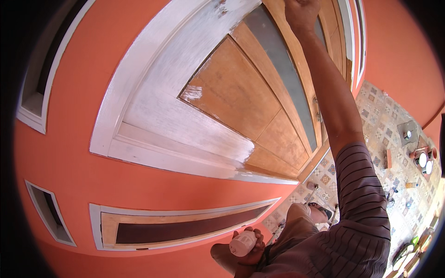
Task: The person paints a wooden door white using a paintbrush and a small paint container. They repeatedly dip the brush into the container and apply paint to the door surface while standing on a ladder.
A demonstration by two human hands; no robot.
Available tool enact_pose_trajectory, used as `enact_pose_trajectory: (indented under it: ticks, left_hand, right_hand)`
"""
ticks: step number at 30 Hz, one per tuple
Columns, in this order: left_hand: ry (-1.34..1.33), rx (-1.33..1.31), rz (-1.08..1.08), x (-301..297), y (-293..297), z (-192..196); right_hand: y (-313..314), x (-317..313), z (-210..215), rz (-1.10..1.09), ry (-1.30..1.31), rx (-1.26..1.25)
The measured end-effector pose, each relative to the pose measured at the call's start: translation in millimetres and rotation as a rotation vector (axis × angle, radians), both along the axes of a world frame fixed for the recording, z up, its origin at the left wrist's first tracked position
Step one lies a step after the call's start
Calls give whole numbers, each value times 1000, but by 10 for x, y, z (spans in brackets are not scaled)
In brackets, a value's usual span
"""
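My left hand (256, 254) is low in front of my body, its fingers wrapped round a small whitish plastic container (242, 244). Raised high on an outstretched arm, my right hand (303, 13) is closed in front of the upper part of a wooden door (232, 83). The top edge of the view cuts this hand off, so what it grips is hidden. White paint (162, 92) covers the door's left and upper stiles and part of the lower rail. A few white strokes mark the corner of the bare brown panel. A dark grey strip (278, 60) runs down the door.
Orange walls (153, 178) surround the white door frame (104, 125). A framed narrow window (185, 227) lies below left. On the patterned tile floor (375, 116) at right stand paint cans (422, 160), a brick (388, 159) and scattered items.
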State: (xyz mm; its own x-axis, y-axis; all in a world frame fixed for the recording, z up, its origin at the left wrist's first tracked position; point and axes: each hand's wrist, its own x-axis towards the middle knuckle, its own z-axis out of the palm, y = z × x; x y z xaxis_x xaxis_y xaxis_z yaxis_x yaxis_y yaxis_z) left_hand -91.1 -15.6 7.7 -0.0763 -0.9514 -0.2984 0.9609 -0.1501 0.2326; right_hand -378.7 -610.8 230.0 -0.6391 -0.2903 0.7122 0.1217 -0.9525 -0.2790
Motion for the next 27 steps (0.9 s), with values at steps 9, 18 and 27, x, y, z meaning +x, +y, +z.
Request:
enact_pose_trajectory:
  ticks: [9, 18, 27]
  left_hand:
    - [14, -2, 19, 19, 42, 25]
    - [35, -24, 20, 67, 22, 20]
    - [39, -24, 37, 122, 15, -3]
  right_hand:
    - [403, 332, -130, -374, 226, 67]
    - [340, 258, -126, -157, 188, 80]
    - [339, 273, -97, -240, 186, 2]
